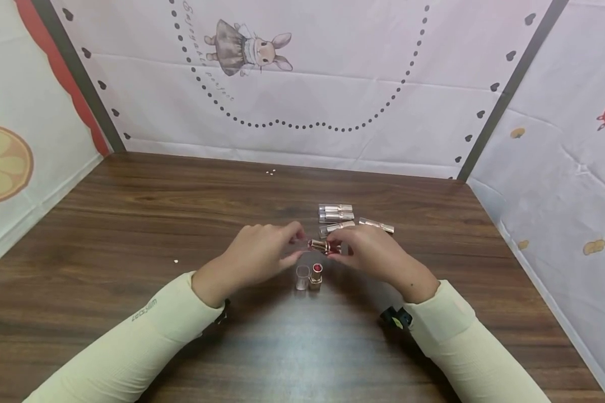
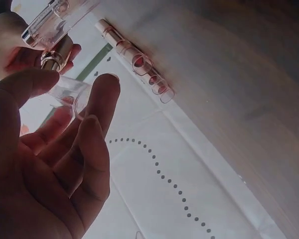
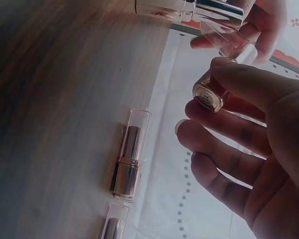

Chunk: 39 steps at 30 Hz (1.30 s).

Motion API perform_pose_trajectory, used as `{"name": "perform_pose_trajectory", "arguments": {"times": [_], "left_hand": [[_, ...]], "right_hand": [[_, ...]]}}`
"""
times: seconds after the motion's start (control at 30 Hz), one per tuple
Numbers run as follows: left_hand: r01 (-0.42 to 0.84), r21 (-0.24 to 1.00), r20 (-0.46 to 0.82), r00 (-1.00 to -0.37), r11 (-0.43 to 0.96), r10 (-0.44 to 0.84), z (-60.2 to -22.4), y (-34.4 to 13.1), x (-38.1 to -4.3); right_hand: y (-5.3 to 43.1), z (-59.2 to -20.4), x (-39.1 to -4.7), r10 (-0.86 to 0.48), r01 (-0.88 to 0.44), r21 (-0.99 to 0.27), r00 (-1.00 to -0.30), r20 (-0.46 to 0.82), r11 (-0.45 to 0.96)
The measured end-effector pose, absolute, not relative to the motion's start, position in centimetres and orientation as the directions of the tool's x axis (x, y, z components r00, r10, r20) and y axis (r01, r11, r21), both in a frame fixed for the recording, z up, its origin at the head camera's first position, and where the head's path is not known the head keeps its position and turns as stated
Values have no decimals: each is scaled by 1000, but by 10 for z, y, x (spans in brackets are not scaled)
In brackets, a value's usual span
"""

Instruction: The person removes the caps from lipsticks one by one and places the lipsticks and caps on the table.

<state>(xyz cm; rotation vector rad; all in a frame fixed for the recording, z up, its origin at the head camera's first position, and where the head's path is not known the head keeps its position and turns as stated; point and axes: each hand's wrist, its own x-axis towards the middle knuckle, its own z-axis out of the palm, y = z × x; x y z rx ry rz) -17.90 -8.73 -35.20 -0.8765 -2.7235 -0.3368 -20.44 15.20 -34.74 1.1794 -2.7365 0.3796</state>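
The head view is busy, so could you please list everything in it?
Table: 1, dark brown, across the foreground.
Capped lipsticks: 4, gold with clear caps, lying right of centre.
Uncapped lipstick: 1, gold with red tip, standing near centre.
Loose cap: 1, clear, beside the uncapped lipstick.
Held lipstick: 1, gold and red, beyond the uncapped lipstick.
Held cap: 1, clear, at the held lipstick's tip.
White bits: several, white, far table plus one left.
Wall sheeting: count unclear, whitish with prints, around the table.
Wrist devices: 2, black, at the wrists.
Sleeves: 2, pale yellow, both forearms.
Left hand: 1, bare, pinching the held cap.
Right hand: 1, bare, gripping the held lipstick.
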Motion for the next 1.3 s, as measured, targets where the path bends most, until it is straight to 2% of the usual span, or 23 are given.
{"name": "perform_pose_trajectory", "arguments": {"times": [0.17,0.5,0.73,0.87,1.13,1.3], "left_hand": [[603,126,350,-770,788,534,-353,-86,-179],[596,135,302,-786,792,540,-354,-87,-177],[568,168,206,-819,806,535,-355,-86,-179],[556,181,175,-830,812,529,-357,-85,-181],[521,230,68,-851,822,521,-360,-86,-179],[520,236,56,-850,821,523,-361,-86,-179]], "right_hand": [[151,-348,-204,-684,-712,-188,-702,197,676],[148,-353,-203,-691,-706,-217,-706,152,674],[145,-358,-203,-694,-682,-280,-717,72,676],[144,-363,-206,-711,-689,-319,-700,60,651],[146,-370,-208,-729,-644,-469,-684,-1,605],[145,-371,-208,-715,-610,-500,-699,-27,615]]}}
